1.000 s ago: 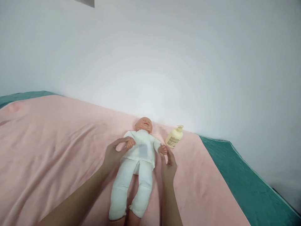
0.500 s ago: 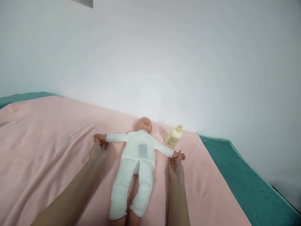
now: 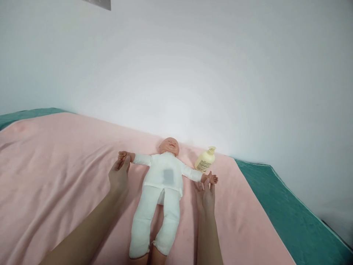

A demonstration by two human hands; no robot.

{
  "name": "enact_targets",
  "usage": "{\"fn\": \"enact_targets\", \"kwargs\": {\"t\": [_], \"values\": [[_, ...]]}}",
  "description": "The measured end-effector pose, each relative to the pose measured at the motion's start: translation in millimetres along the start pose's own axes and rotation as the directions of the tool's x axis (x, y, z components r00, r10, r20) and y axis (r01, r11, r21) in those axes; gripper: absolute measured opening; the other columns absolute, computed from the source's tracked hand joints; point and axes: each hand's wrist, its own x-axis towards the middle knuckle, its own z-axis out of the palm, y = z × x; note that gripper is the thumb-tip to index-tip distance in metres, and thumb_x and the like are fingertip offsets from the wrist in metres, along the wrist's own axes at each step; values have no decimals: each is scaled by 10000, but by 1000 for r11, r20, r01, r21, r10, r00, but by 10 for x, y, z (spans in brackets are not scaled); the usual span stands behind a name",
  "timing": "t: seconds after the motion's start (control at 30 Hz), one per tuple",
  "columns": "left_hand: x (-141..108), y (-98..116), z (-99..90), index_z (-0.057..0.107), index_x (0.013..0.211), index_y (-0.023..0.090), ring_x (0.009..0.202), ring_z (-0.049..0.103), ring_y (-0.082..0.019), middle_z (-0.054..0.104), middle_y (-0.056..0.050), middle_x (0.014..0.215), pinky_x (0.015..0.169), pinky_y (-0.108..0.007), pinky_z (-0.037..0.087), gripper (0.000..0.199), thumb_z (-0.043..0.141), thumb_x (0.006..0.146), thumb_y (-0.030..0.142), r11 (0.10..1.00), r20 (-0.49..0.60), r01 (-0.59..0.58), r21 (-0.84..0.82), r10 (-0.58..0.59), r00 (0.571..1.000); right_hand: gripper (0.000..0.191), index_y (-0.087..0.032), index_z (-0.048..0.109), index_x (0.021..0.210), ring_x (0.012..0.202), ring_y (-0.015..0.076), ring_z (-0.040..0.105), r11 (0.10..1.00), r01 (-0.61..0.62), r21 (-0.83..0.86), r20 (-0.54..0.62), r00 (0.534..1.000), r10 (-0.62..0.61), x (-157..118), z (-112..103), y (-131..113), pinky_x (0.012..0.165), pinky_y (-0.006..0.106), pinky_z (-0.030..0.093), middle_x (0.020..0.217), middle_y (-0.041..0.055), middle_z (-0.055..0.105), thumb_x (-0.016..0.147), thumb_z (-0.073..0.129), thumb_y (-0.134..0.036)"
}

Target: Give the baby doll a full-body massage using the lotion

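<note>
A baby doll (image 3: pixel 162 169) with a white cloth body and a grey patch on its front lies face up, arms spread wide. My left hand (image 3: pixel 118 178) is closed round the doll's hand on the left, thumb on top and fingers partly hidden beneath. That arm is lifted a little off the blanket. On the right, my right hand (image 3: pixel 206 197) pinches the doll's other hand near the wrist, the thumb pressing from above. Just beyond that arm stands a pale yellow pump bottle (image 3: pixel 204 160).
A pink blanket (image 3: pixel 68 154) with some creases lies under the doll. Green cloth (image 3: pixel 286 206) shows past the blanket's right edge and at the far left. A white wall (image 3: pixel 176 66) rises behind the doll's head.
My left hand has moved up and inward, bringing the doll's hand with it, and its thumb now rests over it. My right thumb has come over the doll's other hand, which rose slightly.
</note>
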Motion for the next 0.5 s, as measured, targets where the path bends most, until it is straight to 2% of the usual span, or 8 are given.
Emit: {"fn": "enact_targets", "kwargs": {"t": [0.07,0.13,0.2,0.27,0.33,0.4,0.43,0.5], "values": [[-145,57,87,675,997,171,1129,580,-235,653,-71,1128,1019,-386,435,321,717,759,382,998,7,-63,28,63,998,655,-317,397,1388,1211,233,528,996,62,-56,-32,997,-64,-36,52,1,955,433,487,1441,66,422,806,643,-493],[-295,80,146,673,1024,169,1097,604,-255,664,-79,1141,973,-398,470,342,718,756,377,992,101,-100,71,92,991,582,-279,461,1345,1241,240,500,978,144,-153,-25,988,-150,-93,111,12,988,434,460,1405,78,468,823,633,-470],[-421,55,166,666,1083,196,1057,629,-267,675,-75,1141,905,-410,511,356,693,780,381,980,249,-131,153,90,964,496,-237,527,1284,1250,246,488,927,264,-266,55,964,-259,-170,176,34,1018,437,432,1359,94,515,838,631,-429],[-495,-12,156,676,1080,227,1075,625,-268,685,-56,1139,938,-439,487,312,674,800,362,933,386,-250,259,137,912,428,-211,560,1247,1230,249,504,851,388,-355,198,920,-337,-253,236,68,1032,447,418,1309,108,557,856,620,-376],[-511,-95,133,694,1034,243,1119,607,-253,696,-33,1124,1044,-476,386,230,654,817,306,821,542,-472,321,249,803,368,-216,581,1231,1223,249,507,751,508,-423,366,853,-371,-321,280,113,1041,463,409,1293,108,566,879,591,-323],[-493,-162,112,699,1012,249,1133,603,-233,702,-19,1117,1109,-498,275,188,611,845,242,653,681,-690,313,352,642,325,-237,603,1217,1253,249,476,628,628,-459,524,763,-380,-360,306,155,1061,476,387,1306,97,552,897,558,-276],[-482,-181,106,698,1010,252,1121,612,-225,705,-14,1109,1123,-506,238,189,589,859,217,569,726,-766,300,385,570,317,-247,611,1214,1274,249,453,566,681,-464,588,715,-378,-370,314,172,1070,480,378,1314,90,545,904,541,-255],[-472,-189,105,695,1009,253,1092,631,-209,712,-4,1094,1142,-510,177,197,567,875,185,433,765,-856,283,436,473,331,-262,608,1227,1303,247,419,457,761,-461,676,634,-375,-373,325,193,1074,487,375,1318,82,542,914,513,-219]]}}
